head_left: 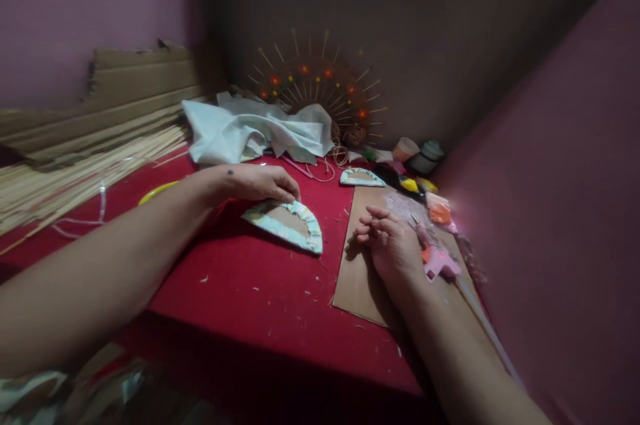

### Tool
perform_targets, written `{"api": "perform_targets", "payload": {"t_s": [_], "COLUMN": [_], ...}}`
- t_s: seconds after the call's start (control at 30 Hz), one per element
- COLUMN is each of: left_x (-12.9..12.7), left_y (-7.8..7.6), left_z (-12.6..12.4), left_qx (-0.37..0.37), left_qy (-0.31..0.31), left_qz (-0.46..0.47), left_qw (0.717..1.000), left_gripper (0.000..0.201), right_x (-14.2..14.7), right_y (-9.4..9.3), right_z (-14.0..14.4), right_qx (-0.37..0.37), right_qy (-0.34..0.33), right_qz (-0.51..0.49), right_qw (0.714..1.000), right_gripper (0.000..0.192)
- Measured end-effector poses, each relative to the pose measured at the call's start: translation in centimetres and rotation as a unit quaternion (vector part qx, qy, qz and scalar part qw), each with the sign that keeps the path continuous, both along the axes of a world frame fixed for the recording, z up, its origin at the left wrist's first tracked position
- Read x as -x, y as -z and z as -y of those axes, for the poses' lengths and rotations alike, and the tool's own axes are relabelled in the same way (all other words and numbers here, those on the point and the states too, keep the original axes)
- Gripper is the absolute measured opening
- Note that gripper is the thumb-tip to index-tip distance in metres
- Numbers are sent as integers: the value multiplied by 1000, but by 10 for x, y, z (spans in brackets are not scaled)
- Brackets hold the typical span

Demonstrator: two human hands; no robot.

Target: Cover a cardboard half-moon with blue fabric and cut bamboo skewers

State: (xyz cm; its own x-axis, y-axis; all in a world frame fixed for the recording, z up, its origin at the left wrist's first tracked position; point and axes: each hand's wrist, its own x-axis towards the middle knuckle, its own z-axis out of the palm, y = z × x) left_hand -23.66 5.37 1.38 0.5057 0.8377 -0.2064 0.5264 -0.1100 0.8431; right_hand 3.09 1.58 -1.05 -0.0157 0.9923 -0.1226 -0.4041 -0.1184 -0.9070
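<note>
My left hand point(275, 184) grips the upper edge of a half-round cardboard piece point(289, 221), with its thumb and fingers pressed together there. Pale green patterned fabric is folded over the rim of that piece, leaving bare brown cardboard in the middle. It is tilted just over the red cloth; whether it touches the cloth I cannot tell. Palm turned up and fingers loosely extended, my right hand point(393, 245) holds nothing above a flat brown board point(357, 285). A pink hot glue gun point(441, 263) lies just right of it. Farther back rests a second fabric-edged half-circle point(363, 177).
Thin bamboo sticks point(100, 178) and torn corrugated cardboard point(145, 78) fill the left side. Crumpled pale fabric point(260, 128) lies at the back, before a flowered fan-shaped ornament point(315, 85). A cup point(405, 148) and a lidded jar point(427, 157) stand back right, near the wall.
</note>
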Motion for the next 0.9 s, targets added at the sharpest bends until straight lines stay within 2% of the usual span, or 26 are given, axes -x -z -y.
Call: {"api": "perform_targets", "payload": {"t_s": [0.13,0.23,0.33,0.47,0.6,0.73,0.83,0.9], "left_x": [-11,-14,-14,-12,-11,-13,-20,-29], "left_y": [-2,-6,-6,-6,-8,-11,-13,-14], "left_z": [6,8,6,1,-2,-1,6,14], "left_qx": [-19,-55,-89,-175,-208,-175,-150,-141], "left_qy": [17,0,-50,-143,-231,-292,-284,-254], "left_qz": [-12,-38,-78,-93,-50,65,143,178], "left_qw": [1000,998,992,970,949,938,936,940], "left_gripper": [11,16,22,17,14,12,13,14], "right_x": [-1,-2,-2,1,2,-6,-13,-13], "right_y": [0,-1,0,5,-1,-23,-39,-44], "right_z": [0,-1,0,5,12,16,17,16], "right_qx": [-2,1,-3,-46,-131,-203,-245,-263], "right_qy": [10,10,4,-7,21,14,23,35], "right_qz": [4,14,34,81,114,35,0,21], "right_qw": [1000,1000,999,996,985,978,969,964], "right_gripper": [25,23,24,28,33,39,39,39]}}
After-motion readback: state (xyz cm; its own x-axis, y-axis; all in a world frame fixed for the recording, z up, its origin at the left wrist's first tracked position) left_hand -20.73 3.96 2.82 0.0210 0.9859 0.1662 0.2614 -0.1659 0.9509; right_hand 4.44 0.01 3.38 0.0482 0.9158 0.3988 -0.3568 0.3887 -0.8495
